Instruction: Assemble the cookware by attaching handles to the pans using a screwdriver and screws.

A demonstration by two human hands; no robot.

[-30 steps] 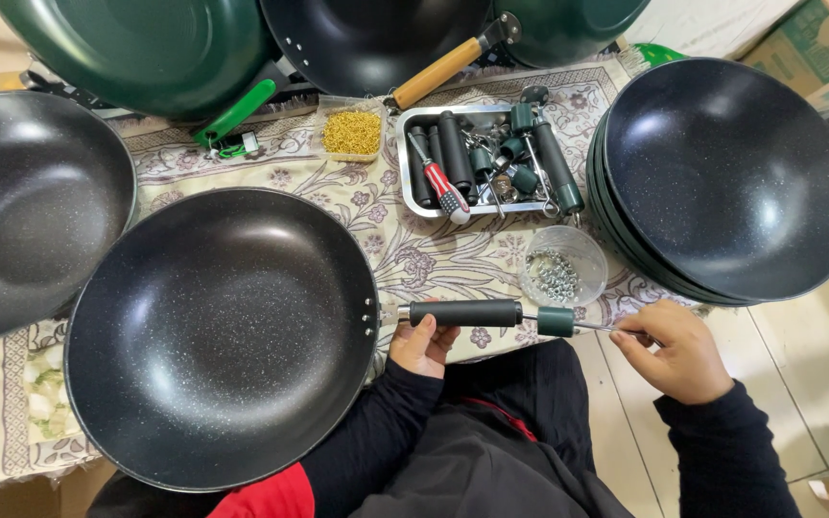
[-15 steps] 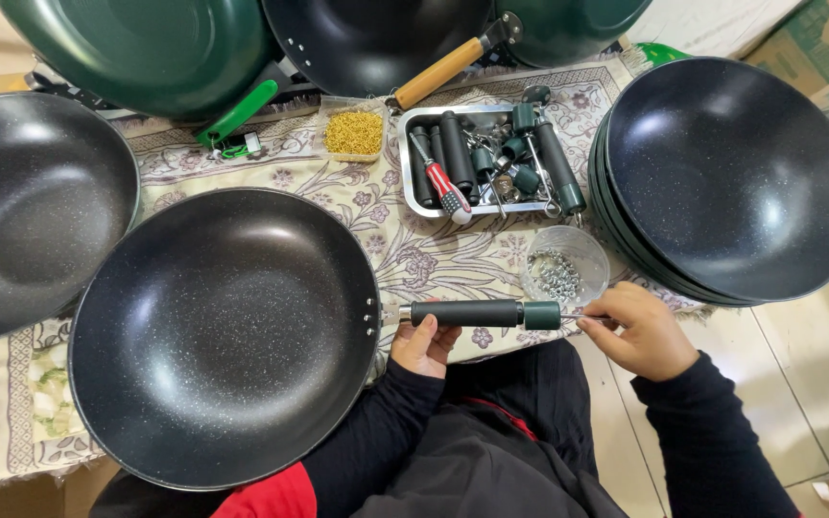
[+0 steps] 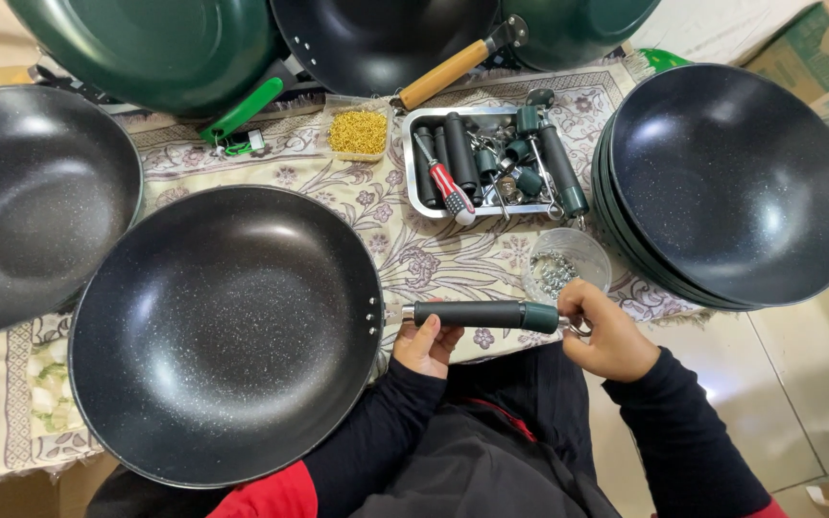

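**Handle fitting — end-ring stage**

Black speckled pan (image 3: 227, 331) lies on the patterned cloth (image 3: 405, 245), handle (image 3: 482, 314) pointing to the person's right. Left hand (image 3: 424, 345) cups the handle from below near the pan, fingers curled on it. Right hand (image 3: 606, 331) pinches the handle's green end cap; a small metal ring seems to sit there, though the fingers hide most of it. Judged step: securing the end fitting. The next move calls for a steady pan and fine fingertip turning. Handle looks straight, dark grip, seated at the rivets. Clear cup of small metal parts (image 3: 568, 267) stands just beyond — metal tray (image 3: 414, 158) of spare handles farther off.
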